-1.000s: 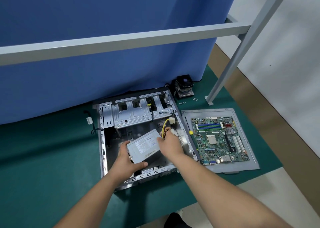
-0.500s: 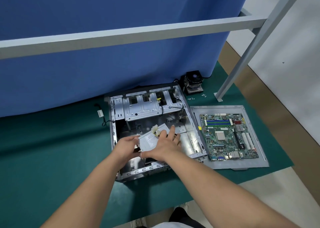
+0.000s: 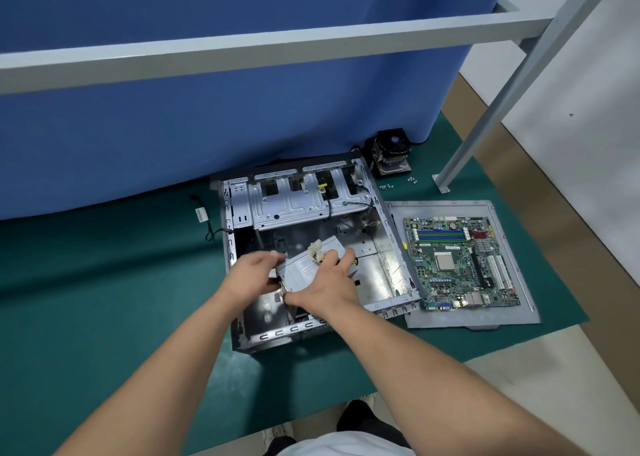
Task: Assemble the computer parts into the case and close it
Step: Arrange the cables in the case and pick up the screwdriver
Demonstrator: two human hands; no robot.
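Holding a grey, box-shaped metal power supply unit inside the open grey steel computer case, both hands grip it at the frame's centre. Left hand: fingers curled round the unit's 9 o'clock end, thumb on top. Right hand: fingers spread over the labelled top face, curling at its far edge and touching the white connector with yellow wires.

Unit is tilted, its far end raised; long axis runs roughly from 8 o'clock to 2 o'clock, label face up, cable end pointing toward 1 o'clock. Whether it touches the case floor cannot be told.

Case lies on its side on the green-matted desk, opening upward, drive bay bracket at its 12 o'clock end.

At 3 o'clock, just beside the case: flat grey metal side panel carrying the green motherboard. At 1 o'clock: black CPU cooler with fan, loose small screws near it.
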